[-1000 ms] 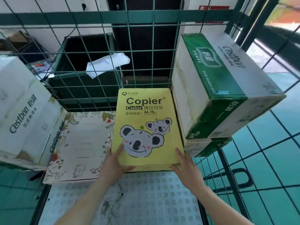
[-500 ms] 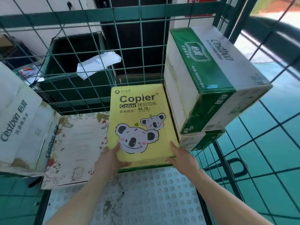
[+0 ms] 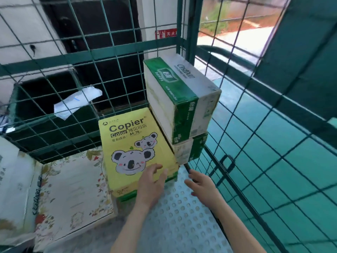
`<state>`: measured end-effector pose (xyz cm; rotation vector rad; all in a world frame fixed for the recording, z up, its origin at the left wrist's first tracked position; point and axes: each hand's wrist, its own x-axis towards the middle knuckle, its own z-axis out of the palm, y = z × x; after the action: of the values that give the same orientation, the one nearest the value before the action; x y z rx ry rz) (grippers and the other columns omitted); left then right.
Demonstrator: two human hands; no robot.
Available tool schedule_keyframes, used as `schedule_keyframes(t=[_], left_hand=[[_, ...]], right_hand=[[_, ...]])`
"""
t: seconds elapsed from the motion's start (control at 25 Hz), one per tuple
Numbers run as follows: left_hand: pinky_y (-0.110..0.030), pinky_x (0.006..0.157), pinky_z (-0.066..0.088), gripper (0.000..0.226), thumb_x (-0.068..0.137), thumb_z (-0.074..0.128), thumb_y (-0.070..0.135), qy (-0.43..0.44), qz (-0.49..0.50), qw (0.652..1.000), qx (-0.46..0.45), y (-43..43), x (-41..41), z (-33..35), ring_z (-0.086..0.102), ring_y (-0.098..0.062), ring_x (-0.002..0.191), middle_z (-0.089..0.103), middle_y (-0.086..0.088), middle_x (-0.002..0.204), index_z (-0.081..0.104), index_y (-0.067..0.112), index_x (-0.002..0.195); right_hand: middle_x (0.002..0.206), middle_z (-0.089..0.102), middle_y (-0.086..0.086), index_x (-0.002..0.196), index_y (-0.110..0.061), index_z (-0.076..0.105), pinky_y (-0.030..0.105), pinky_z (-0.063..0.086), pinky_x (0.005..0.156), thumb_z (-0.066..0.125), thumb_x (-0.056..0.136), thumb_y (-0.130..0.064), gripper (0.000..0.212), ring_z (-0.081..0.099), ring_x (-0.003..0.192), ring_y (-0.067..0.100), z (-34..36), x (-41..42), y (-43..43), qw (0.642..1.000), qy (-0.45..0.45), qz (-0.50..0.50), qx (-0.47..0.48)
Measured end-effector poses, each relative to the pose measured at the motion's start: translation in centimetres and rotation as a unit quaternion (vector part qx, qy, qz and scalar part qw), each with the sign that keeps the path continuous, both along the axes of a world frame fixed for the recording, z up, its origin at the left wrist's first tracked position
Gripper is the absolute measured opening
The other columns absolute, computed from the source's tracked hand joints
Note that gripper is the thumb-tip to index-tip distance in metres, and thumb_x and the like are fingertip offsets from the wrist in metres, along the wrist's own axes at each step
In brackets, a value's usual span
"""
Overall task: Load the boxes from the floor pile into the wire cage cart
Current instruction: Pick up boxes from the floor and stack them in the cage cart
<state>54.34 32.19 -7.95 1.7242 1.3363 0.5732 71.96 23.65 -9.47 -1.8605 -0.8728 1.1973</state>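
— While both hands are inside the wire cage cart [image 3: 116,56], what does it hold?

— Five boxes that I can see. At the far right, two green-and-white Cestbon cartons are stacked, the upper carton [image 3: 182,92] on the lower carton [image 3: 189,150]. Touching them on the left lies the yellow Copier paper box [image 3: 131,141], flat, with koalas printed on top. Left of that lies a floral box [image 3: 73,189], and a white Cestbon carton [image 3: 16,179] is cut off by the left edge.

— And the hands?

— The left hand [image 3: 151,181] rests on the paper box's near right corner, fingers straight. The right hand [image 3: 202,185] hangs over the cart floor [image 3: 182,216], fingers loosely spread, holding nothing; whether it touches the floor I cannot tell.

— What is the floor like?

— It is a pale panel with rows of round dimples. Behind the green mesh sits a dark bin [image 3: 36,99] with a crumpled white sheet [image 3: 76,103] by its rim, both blurred.
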Motion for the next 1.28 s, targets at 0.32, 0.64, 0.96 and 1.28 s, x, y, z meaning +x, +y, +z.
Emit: schedule_keyframes(t=[0.32, 0.64, 0.96, 1.28], left_hand=[[-0.041, 0.089, 0.059, 0.027, 0.095, 0.059, 0.052, -0.114, -0.24, 0.963, -0.042, -13.0, 2.7, 5.2, 0.066, -0.001, 0.099, 0.069, 0.015, 0.107, 0.066, 0.031, 0.111], [-0.047, 0.092, 0.058, 0.017, 0.101, 0.056, 0.04, -0.173, -0.42, 0.878, -0.151, -31.3, 3.8, 9.3, 0.068, -0.002, 0.093, 0.072, 0.018, 0.093, 0.07, 0.029, 0.099], [-0.047, 0.091, 0.058, 0.018, 0.102, 0.056, 0.038, -0.175, -0.574, 0.785, -0.153, -47.9, 7.1, 12.5, 0.068, 0.006, 0.088, 0.072, 0.024, 0.093, 0.069, 0.026, 0.104], [-0.051, 0.091, 0.058, 0.019, 0.099, 0.059, 0.046, -0.139, -0.677, 0.693, -0.206, -69.8, 5.4, 11.9, 0.068, -0.013, 0.108, 0.071, 0.02, 0.095, 0.072, 0.032, 0.098]], right_hand=[[0.125, 0.068, -0.005, 0.127, -0.021, 0.064, 0.033, 0.06, 0.088, 0.067, 0.097, -0.023, 0.03, 0.068, 0.109, 0.009, 6.3, -4.7, -19.0, 0.951, 0.002, -0.285, 0.12], [0.119, 0.07, -0.003, 0.123, -0.018, 0.066, 0.04, 0.061, 0.088, 0.063, 0.099, -0.023, 0.025, 0.068, 0.109, 0.012, 9.0, -11.7, -37.8, 0.816, -0.007, -0.55, 0.177], [0.116, 0.071, -0.013, 0.112, -0.03, 0.067, 0.04, 0.059, 0.094, 0.064, 0.098, -0.022, 0.016, 0.069, 0.106, 0.006, 12.0, -15.0, -54.9, 0.704, -0.054, -0.673, 0.221], [0.139, 0.056, -0.014, 0.141, -0.022, 0.054, 0.036, 0.054, 0.102, 0.061, 0.099, -0.027, 0.043, 0.057, 0.122, -0.001, 11.6, -21.0, -75.4, 0.616, -0.084, -0.758, 0.199]])
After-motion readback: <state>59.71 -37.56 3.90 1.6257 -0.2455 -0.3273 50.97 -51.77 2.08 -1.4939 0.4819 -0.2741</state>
